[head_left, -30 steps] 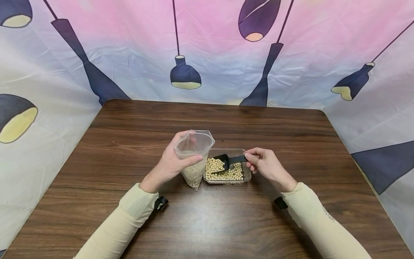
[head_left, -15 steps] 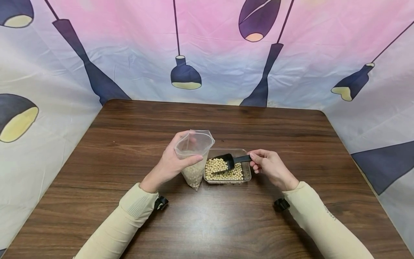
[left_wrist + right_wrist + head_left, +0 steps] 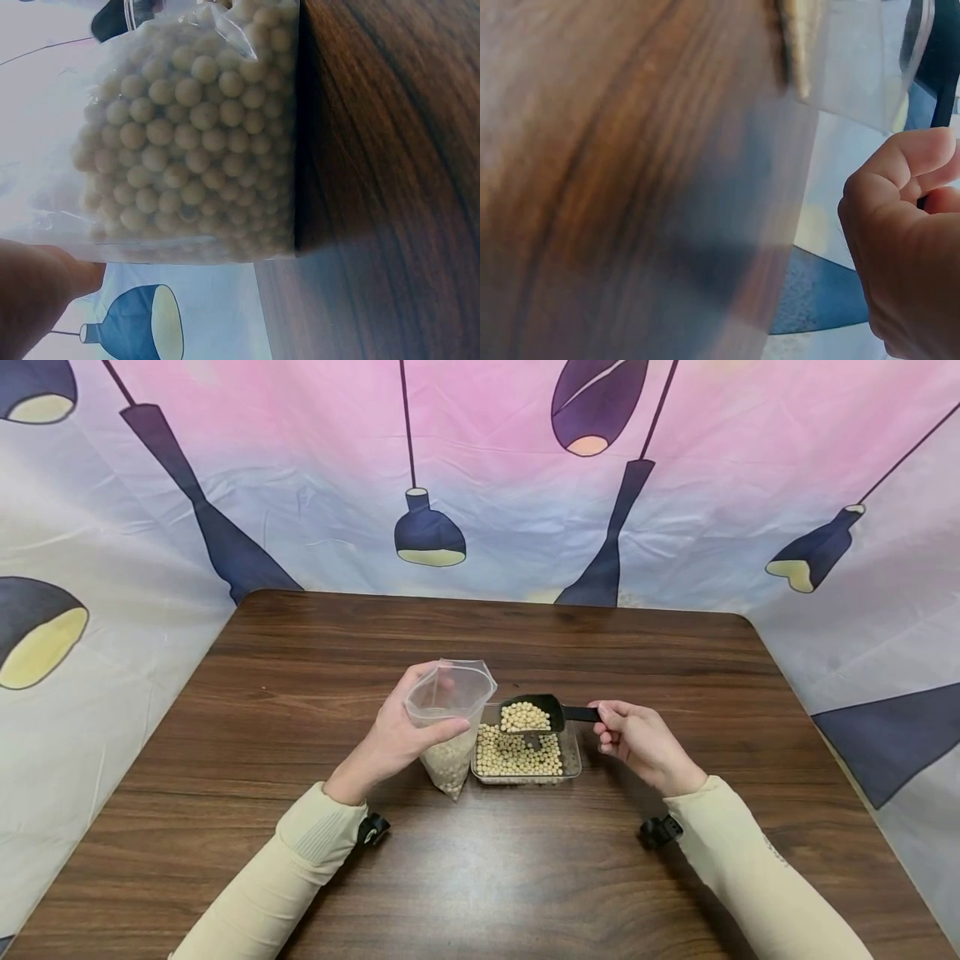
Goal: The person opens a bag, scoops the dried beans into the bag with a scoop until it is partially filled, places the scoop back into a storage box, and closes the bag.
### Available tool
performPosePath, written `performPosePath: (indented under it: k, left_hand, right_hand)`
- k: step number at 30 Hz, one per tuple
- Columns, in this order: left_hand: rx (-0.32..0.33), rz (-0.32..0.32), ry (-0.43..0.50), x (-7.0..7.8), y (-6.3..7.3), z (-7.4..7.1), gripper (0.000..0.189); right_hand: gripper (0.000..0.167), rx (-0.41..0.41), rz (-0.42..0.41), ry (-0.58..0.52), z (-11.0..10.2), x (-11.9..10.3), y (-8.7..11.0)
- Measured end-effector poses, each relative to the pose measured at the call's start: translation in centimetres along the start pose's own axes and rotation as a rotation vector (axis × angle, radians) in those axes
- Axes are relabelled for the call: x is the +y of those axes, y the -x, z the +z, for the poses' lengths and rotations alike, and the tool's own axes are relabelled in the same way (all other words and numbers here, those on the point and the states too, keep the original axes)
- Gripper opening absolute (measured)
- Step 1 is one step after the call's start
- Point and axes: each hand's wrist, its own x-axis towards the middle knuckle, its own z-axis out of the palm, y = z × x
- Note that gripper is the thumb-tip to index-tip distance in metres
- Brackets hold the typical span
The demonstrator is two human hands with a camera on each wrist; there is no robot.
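Observation:
My right hand [image 3: 643, 745] pinches the handle of a black scoop [image 3: 557, 713], which is loaded with pale yellow, round beans and hovers over a clear rectangular container [image 3: 572, 762]. More of the same beans [image 3: 517, 756] cover the container's bottom. Just left of it, a clear plastic bag [image 3: 450, 693] stands upright with its mouth spread wide. My left hand [image 3: 393, 739] grips the bag around its upper part, thumb in front. In the left wrist view, beans [image 3: 187, 135] fill the bag's lower part. The right wrist view shows curled fingers [image 3: 922, 154] on the scoop handle.
A brown wood-grain table [image 3: 480, 877] carries the bag and container, which stand side by side near its middle. Behind the table hangs a printed cloth [image 3: 510, 510] with lamp pictures. Each wrist wears a small black camera.
The scoop has come up out of the beans, levelled and now holds a heap. My right hand has shifted slightly right. The left hand and bag stay put.

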Motion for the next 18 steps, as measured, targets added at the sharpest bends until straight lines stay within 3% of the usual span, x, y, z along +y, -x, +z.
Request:
performPosePath:
  k: [9, 18]
  left_hand:
    - [-0.003, 0.004, 0.004, -0.1, 0.0, 0.0, 0.066]
    - [-0.006, 0.003, 0.002, 0.1, 0.0, 0.0, 0.066]
  right_hand:
    - [0.043, 0.011, -0.069, -0.092, -0.2, -2.7, 1.4]
    - [0.046, 0.004, -0.222, -0.215, 1.0, -5.9, 2.5]
